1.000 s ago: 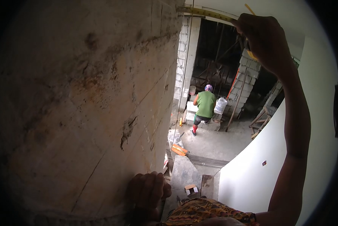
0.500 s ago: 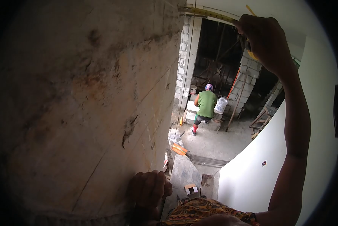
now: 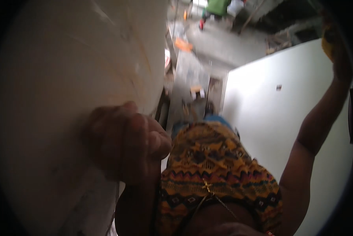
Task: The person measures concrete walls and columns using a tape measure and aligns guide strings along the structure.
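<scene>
My left hand (image 3: 125, 143) is a closed fist close to the stained plaster wall (image 3: 66, 78); whatever its fingers may hold is hidden. Out at the upper right edge, my right hand (image 3: 341, 59) grips a yellow tape measure (image 3: 327, 48), dark and partly lost in the shadowed rim of the view. No drawn-out blade shows now. Motion smears both hands somewhat.
Far below, a person in a green top (image 3: 217, 7) is cut off by the upper edge. A grey board (image 3: 190, 70) carries a small open box (image 3: 197, 92). An orange object (image 3: 183, 44) lies beyond. A curved white wall (image 3: 259, 98) stands to the right.
My view has tipped down towards my patterned shirt. My right hand has gone outward and right, away from the wall, with the tape measure; its stretched blade is out of sight. The left fist appears higher.
</scene>
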A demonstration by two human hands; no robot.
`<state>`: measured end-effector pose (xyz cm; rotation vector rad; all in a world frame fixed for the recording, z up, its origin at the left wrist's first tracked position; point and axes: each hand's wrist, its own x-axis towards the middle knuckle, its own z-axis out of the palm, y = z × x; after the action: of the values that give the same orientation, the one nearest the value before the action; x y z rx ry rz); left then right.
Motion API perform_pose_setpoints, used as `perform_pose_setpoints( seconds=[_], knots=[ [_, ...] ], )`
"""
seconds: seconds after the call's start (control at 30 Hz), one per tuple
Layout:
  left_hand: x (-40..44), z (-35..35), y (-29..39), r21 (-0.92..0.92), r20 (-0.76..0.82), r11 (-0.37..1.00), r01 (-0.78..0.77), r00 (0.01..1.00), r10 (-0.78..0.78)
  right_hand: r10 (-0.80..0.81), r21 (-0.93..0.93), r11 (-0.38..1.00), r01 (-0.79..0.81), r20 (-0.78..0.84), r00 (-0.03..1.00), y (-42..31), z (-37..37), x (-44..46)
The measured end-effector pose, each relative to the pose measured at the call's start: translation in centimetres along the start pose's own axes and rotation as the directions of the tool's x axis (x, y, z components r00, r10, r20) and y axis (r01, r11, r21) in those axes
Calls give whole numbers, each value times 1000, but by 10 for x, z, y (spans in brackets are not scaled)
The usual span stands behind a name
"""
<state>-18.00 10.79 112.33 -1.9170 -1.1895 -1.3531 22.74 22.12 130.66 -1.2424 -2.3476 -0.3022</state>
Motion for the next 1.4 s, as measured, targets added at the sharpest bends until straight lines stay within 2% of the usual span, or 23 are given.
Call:
perform_pose_setpoints(
  seconds=[0.03, 0.07, 0.1, 0.13, 0.17, 0.2, 0.27, 0.3, 0.33, 0.37, 0.4, 0.43, 0.47, 0.6, 0.67, 0.77, 0.8, 0.87, 0.9, 1.0, 1.03, 1.27, 1.4],
  knots=[
    [5, 12, -18, -36, -207, 970, -240, 951, 228, 171, 30, 984, -173, 69, 983, 12, 32, -26],
    [7, 17, -27, -20, -425, 885, -465, 805, 413, 172, -97, 983, -158, 157, 973, 14, 70, -47],
    [8, 13, -28, -50, -394, 889, -455, 827, 401, 279, 168, 931, -323, 238, 930, 12, 111, -69],
    [12, 12, -30, -22, -462, 875, -483, 782, 420, 512, 279, 790, -546, 192, 838, 3, 162, -103],
    [15, 12, -31, 16, -531, 861, -509, 725, 438, 587, 284, 699, -656, 297, 753, 2, 196, -136],
    [17, 11, -30, 2, -521, 861, -509, 734, 436, 746, 203, 317, -927, 551, 375, 2, 226, -169],
    [16, 11, -24, 65, -493, 881, -469, 752, 438, 632, 116, 643, -757, 477, 611, 3, 299, -268],
    [15, 9, -22, 57, -484, 881, -470, 758, 437, 664, -18, 613, -790, 552, 504, 0, 326, -315],
    [13, 10, -17, 81, -440, 901, -426, 796, 416, 695, -156, 515, -843, 651, 305, -15, 339, -344],
    [12, 10, -14, 110, -398, 918, -381, 829, 392, 665, -220, 460, -860, 727, 170, -31, 344, -366],
    [12, 11, -13, 110, -392, 917, -383, 832, 394, 633, -263, 572, -777, 743, 215, -40, 355, -405],
    [12, 12, -12, 85, -399, 916, -392, 829, 392, 640, -321, 486, -813, 764, 81, -62, 347, -405],
    [11, 14, -12, 59, -408, 914, -402, 825, 390, 638, -359, 479, -801, 769, 36, -71, 352, -425],
    [10, 17, -11, 34, -432, 909, -416, 814, 389, 623, -334, 402, -853, 782, -13, -81, 354, -438],
    [11, 20, -10, -87, -513, 896, -436, 790, 335, 614, -324, 381, -866, 789, -25, -80, 354, -427],
    [12, 18, -9, -84, -484, 895, -439, 803, 349, 608, -242, 402, -883, 791, 60, -80, 357, -403],
    [12, 17, -9, -86, -483, 894, -439, 803, 348, 608, -243, 400, -884, 792, 58, -83, 360, -399],
    [11, 14, -9, -26, -407, 906, -422, 833, 376, 594, -197, 425, -883, 798, 108, -91, 366, -392],
    [10, 14, -9, -26, -407, 906, -422, 832, 376, 568, -206, 400, -893, 821, 65, -95, 366, -389],
    [11, 15, -8, -42, -406, 903, -427, 833, 375, 509, -163, 432, -887, 856, 90, -106, 369, -390],
    [11, 14, -8, -41, -396, 907, -418, 841, 370, 496, -203, 461, -864, 866, 61, -108, 368, -389],
    [8, 13, -8, -49, -417, 912, -408, 838, 353, 523, -220, 435, -873, 851, 45, -100, 372, -413],
    [10, 14, -8, -38, -405, 913, -406, 842, 357, 524, -259, 410, -874, 851, -6, -100, 369, -410]
  ],
)
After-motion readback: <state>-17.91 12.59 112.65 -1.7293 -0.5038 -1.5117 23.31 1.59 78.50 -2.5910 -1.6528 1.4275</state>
